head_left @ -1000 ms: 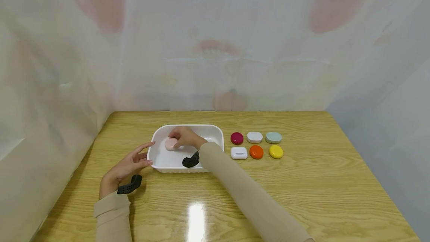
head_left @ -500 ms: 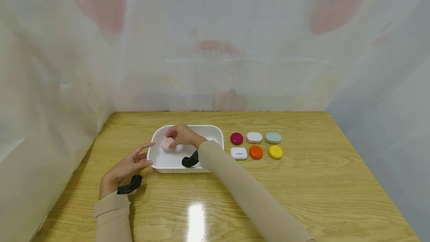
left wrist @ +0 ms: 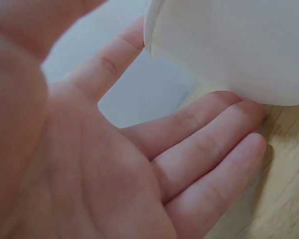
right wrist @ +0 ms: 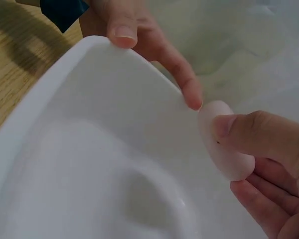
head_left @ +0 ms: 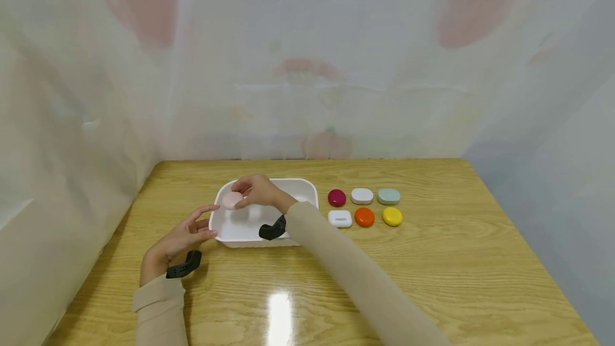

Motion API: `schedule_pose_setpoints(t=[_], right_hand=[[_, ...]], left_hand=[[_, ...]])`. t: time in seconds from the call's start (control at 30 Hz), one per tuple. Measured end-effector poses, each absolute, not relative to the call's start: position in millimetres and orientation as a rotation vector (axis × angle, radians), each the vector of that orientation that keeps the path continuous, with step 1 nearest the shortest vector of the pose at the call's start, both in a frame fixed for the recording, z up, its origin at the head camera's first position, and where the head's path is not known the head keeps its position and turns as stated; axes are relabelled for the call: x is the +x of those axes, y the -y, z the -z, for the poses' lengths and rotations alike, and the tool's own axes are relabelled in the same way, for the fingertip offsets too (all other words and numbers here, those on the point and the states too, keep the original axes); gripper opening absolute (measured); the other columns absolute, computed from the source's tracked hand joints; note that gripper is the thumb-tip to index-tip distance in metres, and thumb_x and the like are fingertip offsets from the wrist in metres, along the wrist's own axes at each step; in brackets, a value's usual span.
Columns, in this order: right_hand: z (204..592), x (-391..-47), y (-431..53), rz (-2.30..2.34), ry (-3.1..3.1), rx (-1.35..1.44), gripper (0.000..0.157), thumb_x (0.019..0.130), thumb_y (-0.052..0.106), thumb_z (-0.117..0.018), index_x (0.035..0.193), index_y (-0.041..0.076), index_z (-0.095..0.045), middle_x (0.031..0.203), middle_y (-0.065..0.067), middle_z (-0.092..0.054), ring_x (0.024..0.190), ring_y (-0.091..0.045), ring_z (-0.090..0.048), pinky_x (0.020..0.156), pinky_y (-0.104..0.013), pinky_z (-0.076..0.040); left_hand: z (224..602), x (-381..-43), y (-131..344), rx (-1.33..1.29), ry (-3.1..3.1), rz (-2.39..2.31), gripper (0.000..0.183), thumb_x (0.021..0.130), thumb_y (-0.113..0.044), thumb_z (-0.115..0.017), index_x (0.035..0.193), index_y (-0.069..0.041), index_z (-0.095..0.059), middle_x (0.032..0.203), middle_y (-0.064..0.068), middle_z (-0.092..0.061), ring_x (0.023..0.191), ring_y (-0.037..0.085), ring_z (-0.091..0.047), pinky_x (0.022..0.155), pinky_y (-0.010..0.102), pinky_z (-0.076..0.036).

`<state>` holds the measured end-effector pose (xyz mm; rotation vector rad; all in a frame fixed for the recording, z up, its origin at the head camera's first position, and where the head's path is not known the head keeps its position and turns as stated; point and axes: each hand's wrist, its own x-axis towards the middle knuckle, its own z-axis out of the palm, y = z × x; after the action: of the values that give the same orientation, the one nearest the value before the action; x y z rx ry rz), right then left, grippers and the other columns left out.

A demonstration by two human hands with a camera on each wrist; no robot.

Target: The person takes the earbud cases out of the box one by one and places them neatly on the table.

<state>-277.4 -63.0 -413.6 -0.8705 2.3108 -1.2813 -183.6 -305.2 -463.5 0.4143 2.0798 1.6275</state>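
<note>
My right hand [head_left: 261, 191] pinches a round, pale pink earbud case [head_left: 233, 200] between thumb and fingers. The case is raised off the floor of a white plastic basin [head_left: 240, 228], near its left end. In the right wrist view the earbud case [right wrist: 229, 149] stands on edge above the basin's rim, with a small dark dot on its face. My left hand [head_left: 184, 236] touches the basin's left end. Its thumb and index fingertip rest on the rim, while the other fingers [left wrist: 209, 144] lie nearly straight against the outer wall. The right forearm hides part of the basin.
Right of the basin lie two rows of small cases on the wooden table [head_left: 456, 260]: dark red [head_left: 337, 197], white oval [head_left: 362, 196], pale green [head_left: 388, 196], white with a hinge [head_left: 340, 219], orange [head_left: 364, 217] and yellow [head_left: 392, 216]. A pale curtain [head_left: 307, 111] hangs behind.
My right hand has lifted the pink earbud case from the basin's floor and carried it left and slightly away from me. The left hand has stayed at the rim.
</note>
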Motion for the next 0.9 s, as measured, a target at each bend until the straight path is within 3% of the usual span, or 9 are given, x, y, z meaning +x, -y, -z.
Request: schedule_pose_setpoints(t=[0.2,0.5,0.9], right_hand=[[409.7,-272.5,55.5,1.339,-2.294,-0.849,0.044,0.077,0.009,-0.080,0.119,0.004,-0.067,0.120,-0.012,-0.069,0.110,-0.022,-0.066,0.088,-0.016,-0.052],[404.4,-258.2,34.7,1.490,-2.259,-0.923,0.045,0.077,0.002,-0.078,0.120,0.000,-0.065,0.123,-0.017,-0.066,0.113,-0.028,-0.064,0.096,-0.030,-0.053],[398.0,-237.7,9.0,1.587,-2.311,-0.925,0.044,0.077,0.002,-0.078,0.119,-0.001,-0.065,0.120,-0.019,-0.067,0.113,-0.030,-0.065,0.097,-0.039,-0.052]], left_hand=[[461.8,-182.6,304.5,0.398,-2.095,-1.609,0.064,0.099,-0.015,-0.053,0.152,-0.016,-0.017,0.120,-0.019,-0.058,0.107,-0.001,-0.062,0.090,0.017,-0.049],[461.4,-183.1,304.9,0.394,-2.117,-1.606,0.064,0.099,-0.015,-0.054,0.152,-0.015,-0.019,0.121,-0.017,-0.056,0.108,-0.002,-0.061,0.090,0.015,-0.048],[460.5,-183.8,303.4,0.347,-2.165,-1.547,0.065,0.098,-0.018,-0.055,0.153,-0.017,-0.019,0.142,0.024,-0.043,0.108,-0.003,-0.060,0.089,0.015,-0.047]])
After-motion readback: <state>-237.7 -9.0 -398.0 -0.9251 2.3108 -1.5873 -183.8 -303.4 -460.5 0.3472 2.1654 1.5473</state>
